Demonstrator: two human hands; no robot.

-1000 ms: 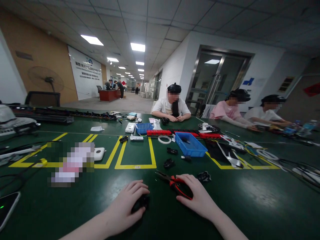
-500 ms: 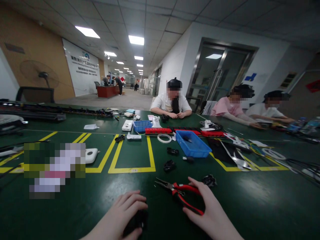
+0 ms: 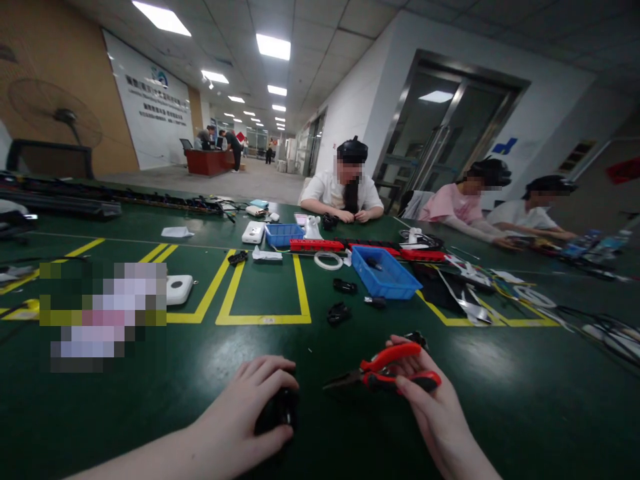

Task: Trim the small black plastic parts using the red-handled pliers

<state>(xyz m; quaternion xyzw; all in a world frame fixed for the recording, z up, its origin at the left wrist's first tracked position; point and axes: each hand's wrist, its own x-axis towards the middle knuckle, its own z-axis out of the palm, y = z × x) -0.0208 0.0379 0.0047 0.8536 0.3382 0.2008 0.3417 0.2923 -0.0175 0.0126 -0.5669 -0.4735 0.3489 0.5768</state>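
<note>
Red-and-black long-nose pliers (image 3: 377, 368) are held in my right hand (image 3: 431, 393), jaws pointing left and the handles spread a little. My left hand (image 3: 257, 403) curves around a black object (image 3: 286, 408) low on the table; most of it is hidden by the fingers, so its kind does not show. Just behind my right hand lies a small crumpled-looking black item (image 3: 418, 339). Farther up the table sit a black bundled piece (image 3: 339, 313) and another small black part (image 3: 345, 286), both apart from my hands.
A blue tray (image 3: 387, 283) holds a dark item, with a black connector-like piece (image 3: 375, 302) beside it. Yellow tape (image 3: 263, 320) marks rectangles on the green table. A white device (image 3: 179, 289) lies left. Across the table sits a person in white (image 3: 320, 190); two others sit right.
My right hand has closed on the pliers, lifting and turning them so the handles face up and right. My left hand stays around the black object. The camera view has tilted downward.
</note>
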